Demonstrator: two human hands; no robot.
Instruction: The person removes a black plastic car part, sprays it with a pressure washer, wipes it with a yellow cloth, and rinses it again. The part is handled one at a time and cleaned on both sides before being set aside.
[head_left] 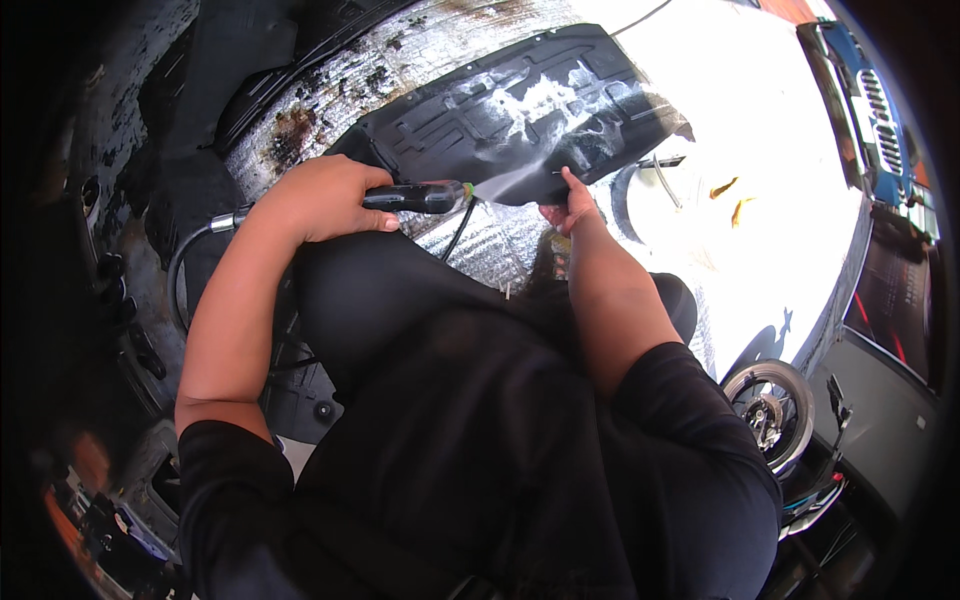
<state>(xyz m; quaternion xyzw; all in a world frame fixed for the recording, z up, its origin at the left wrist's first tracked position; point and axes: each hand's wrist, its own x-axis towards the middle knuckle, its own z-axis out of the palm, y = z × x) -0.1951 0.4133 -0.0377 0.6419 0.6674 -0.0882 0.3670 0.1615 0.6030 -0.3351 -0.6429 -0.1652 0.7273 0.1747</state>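
Note:
My left hand (335,195) is closed around a black spray gun (425,198) with a green nozzle tip. A fan of white spray leaves the tip toward the right and lands on a large black moulded panel (420,130). The panel has raised ribs and a ridged edge, and white foam or water (545,105) covers part of its face. It lies tilted in front of me. My right hand (573,208) grips its near right edge, thumb on top; the other fingers are mostly hidden underneath. A dark hose (178,270) joins a silver fitting (225,222) behind my left hand.
Wet, stained floor (290,115) surrounds the panel, with bright sunlight on the right. Yellow-brown scraps (738,210) lie there. A motorcycle wheel (768,415) stands at the lower right, and a blue vehicle front (880,125) at the far right. Dark parts crowd the left.

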